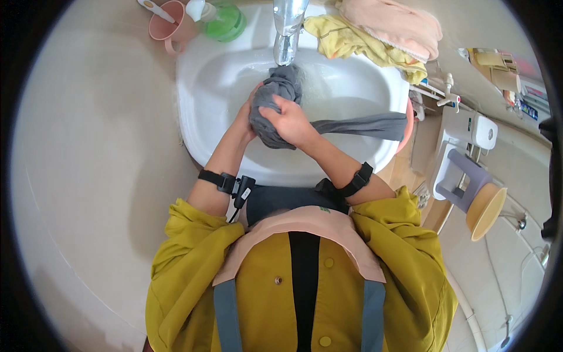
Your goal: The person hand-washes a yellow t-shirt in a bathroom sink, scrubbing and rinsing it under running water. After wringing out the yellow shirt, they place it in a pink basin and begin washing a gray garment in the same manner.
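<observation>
A bunched dark grey cloth (271,130) is held between my two hands over the white sink (196,111), just below the faucet (287,35). My left hand (248,112) grips its left side, with most of the fingers hidden behind the fabric. On the near right side my right hand (291,121) is closed on the cloth, thumb and fingers pressing into it. A long grey strip of fabric stretches from beneath my right hand across the basin to the sink's right rim. The top of the bundle touches the faucet's spout. Shallow water lies in the basin.
On the sink's back left stand a pink mug (170,29) with a toothbrush (155,10) and a green pump bottle (225,23). A yellow cloth (352,41) and a pink towel (396,26) lie on the back right rim. Further right, a yellow basin (487,211) hangs beside a purple stool (463,179).
</observation>
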### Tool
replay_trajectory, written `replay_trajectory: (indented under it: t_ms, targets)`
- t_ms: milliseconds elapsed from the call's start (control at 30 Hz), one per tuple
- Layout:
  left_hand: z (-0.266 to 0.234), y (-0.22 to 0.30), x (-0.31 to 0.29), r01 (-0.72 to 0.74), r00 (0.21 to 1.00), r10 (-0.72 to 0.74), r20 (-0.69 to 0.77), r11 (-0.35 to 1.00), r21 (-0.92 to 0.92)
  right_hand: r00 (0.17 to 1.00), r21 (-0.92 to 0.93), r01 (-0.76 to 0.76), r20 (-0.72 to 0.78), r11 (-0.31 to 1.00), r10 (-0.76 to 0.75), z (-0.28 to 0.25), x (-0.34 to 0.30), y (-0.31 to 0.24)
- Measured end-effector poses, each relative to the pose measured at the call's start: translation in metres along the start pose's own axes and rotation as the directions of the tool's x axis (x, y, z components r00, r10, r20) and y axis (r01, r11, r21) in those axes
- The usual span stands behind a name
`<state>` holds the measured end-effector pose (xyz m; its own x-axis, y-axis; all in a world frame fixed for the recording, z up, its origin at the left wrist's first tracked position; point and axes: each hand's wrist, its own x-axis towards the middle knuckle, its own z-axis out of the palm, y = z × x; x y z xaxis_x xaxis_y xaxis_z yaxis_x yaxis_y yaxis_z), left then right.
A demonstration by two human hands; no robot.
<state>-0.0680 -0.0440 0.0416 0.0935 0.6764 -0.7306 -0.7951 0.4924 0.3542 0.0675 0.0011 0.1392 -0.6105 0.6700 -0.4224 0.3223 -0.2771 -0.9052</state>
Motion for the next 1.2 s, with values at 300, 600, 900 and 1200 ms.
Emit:
replay_trajectory:
  t_ms: [300,600,900,1200]
  targets:
    - [0.020,0.033,-0.049,0.130,0.975,-0.049,-0.218,0.918,0.375,0.921,-0.378,-0.241,-0.380,0.894,0.087,-0.035,0.036,0.046]
    - [-0.053,0.021,0.009,-0.198,0.774,0.632,0.035,0.190,0.962,0.821,-0.641,-0.273,-0.544,0.718,-0.173,-0.056,0.038,0.111]
    - [0.022,-0.015,-0.032,0.150,0.851,0.159,-0.500,0.840,0.522,0.867,-0.797,-0.388,-0.485,0.463,-0.109,-0.042,0.033,0.109]
    - [0.023,-0.019,-0.014,0.044,0.995,-0.047,-0.089,0.999,-0.028,0.998,0.161,-0.042,-0.049,0.986,0.050,0.004,0.011,0.049]
